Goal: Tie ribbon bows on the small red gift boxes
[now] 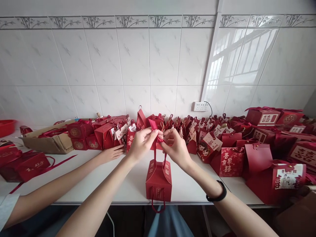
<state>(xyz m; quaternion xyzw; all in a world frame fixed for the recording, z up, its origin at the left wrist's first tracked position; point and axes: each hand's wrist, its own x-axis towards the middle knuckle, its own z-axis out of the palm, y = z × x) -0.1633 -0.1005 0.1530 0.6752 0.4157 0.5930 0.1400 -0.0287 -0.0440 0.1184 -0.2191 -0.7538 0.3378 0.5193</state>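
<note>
A small red gift box (pixel 158 181) stands near the front edge of the white table (pixel 128 187), with red ribbon (pixel 155 133) rising from its top. My left hand (pixel 142 142) and my right hand (pixel 175 146) are raised above the box, both pinching the ribbon between closed fingers. A black band (pixel 217 195) circles my right wrist. Another person's hand (pixel 112 153) reaches in from the left and lies flat on the table beside a row of red boxes.
Several red gift boxes and bags (pixel 229 158) crowd the table's back and right side. A cardboard box (pixel 49 140) and a red basin (pixel 6 126) sit at the left. A wall socket (pixel 200 106) is on the tiled wall.
</note>
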